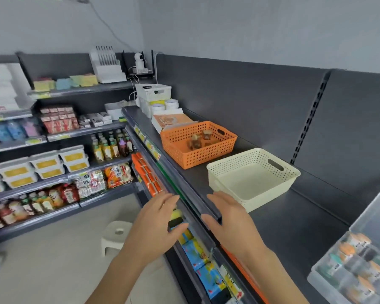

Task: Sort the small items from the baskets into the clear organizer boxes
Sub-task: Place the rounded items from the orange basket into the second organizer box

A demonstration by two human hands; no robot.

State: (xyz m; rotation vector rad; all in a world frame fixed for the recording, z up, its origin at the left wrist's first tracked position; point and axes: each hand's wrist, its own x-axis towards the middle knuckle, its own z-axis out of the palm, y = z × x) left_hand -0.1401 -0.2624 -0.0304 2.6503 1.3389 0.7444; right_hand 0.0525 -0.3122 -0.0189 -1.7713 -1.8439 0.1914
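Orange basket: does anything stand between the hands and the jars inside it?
Nothing visible does. The left hand and right hand are open near the shelf edge; the cream basket sits right of the path to the jars.

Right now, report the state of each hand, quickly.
Left hand: open, fingers straight, holding nothing.
Right hand: open, holding nothing, near the cream basket.

A dark grey shelf (283,227) is laid out in a row: white bin (154,93) at far end, then round tubs (171,104) & a flat box (171,120). An orange basket (180,150) is set mid-shelf w/ a cream basket (228,185) just beside it, a clear organizer box (316,275) nearest, at right
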